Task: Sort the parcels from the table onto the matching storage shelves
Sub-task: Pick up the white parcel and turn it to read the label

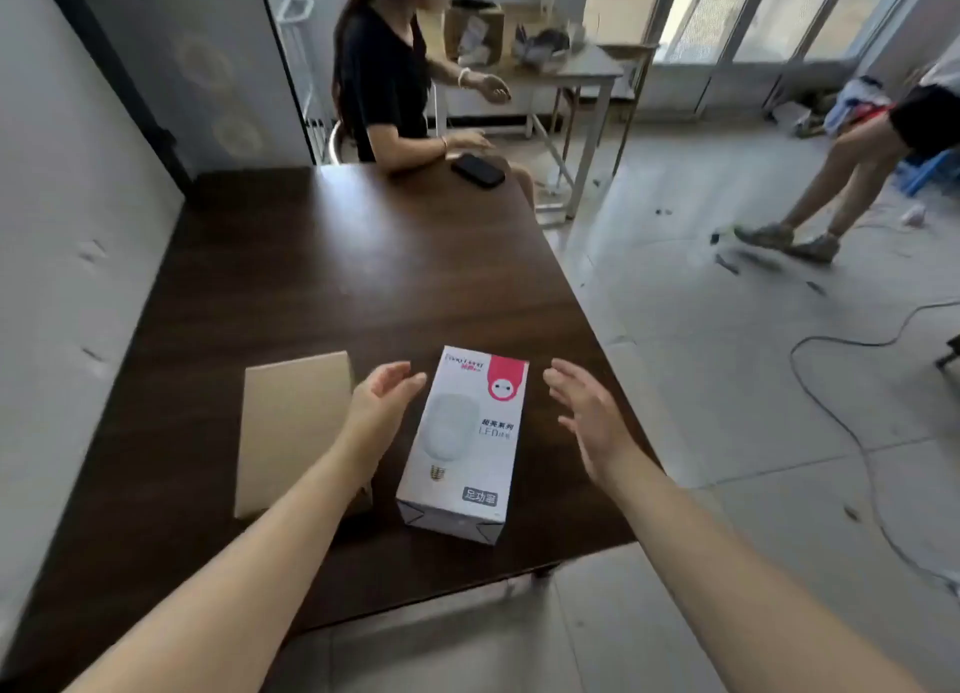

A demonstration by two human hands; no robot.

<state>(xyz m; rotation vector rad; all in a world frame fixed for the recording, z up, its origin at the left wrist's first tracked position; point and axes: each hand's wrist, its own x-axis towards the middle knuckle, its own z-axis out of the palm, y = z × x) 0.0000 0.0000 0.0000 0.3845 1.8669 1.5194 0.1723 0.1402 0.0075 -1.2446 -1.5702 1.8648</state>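
Note:
A white LED-bulb box (465,445) with a red corner mark lies flat near the front right of the dark wooden table (311,287). To its left lies a plain brown cardboard parcel (291,427). My left hand (382,401) hovers at the box's left side, fingers apart, over the gap between the two parcels. On the box's right side my right hand (589,412) is open too, a little apart from it. Neither hand touches the box. No storage shelves are in view.
A seated person in a black top (387,79) is at the table's far end beside a black phone (478,170). Another person's legs (841,178) stand on the tiled floor at right. A black cable (831,391) runs across the floor. A grey desk (582,74) stands behind.

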